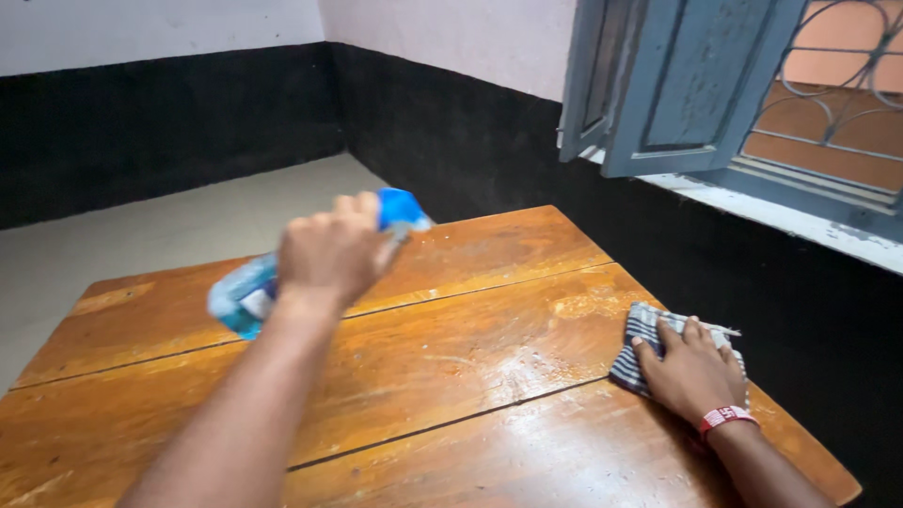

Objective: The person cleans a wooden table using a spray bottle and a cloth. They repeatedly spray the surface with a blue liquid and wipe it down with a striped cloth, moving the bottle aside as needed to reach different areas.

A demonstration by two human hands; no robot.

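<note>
Both hands work over the wooden table (451, 376) in the head view, the only view given. Raised above the table's middle, the left hand (329, 256) is clenched around a spray bottle (246, 293), seen from the back of the hand with the knuckles toward the far wall. That bottle is clear with bluish liquid inside and lies nearly level in the grip; its blue nozzle head (400, 209) sticks out past the fingers toward the table's far edge, while its body trails back on the near-left side of the hand. It is blurred, so its label cannot be made out. Bottle and hand hang clear of the tabletop, not touching it.

Near the table's right edge, the right hand (691, 372) lies flat and spread, palm down, pressing on a striped cloth (641, 341) in dark grey and white. Most of the cloth shows beyond the fingers and on the side toward the table's middle; the rest is hidden under the palm. A red band (726, 417) circles the wrist of that hand.

Between the two hands, the table's planks show a pale, wet-looking smear (527, 362), just beside the cloth. Beyond the table's far right corner, a grey-blue window shutter (673, 85) stands open above a black-painted lower wall (451, 141).
</note>
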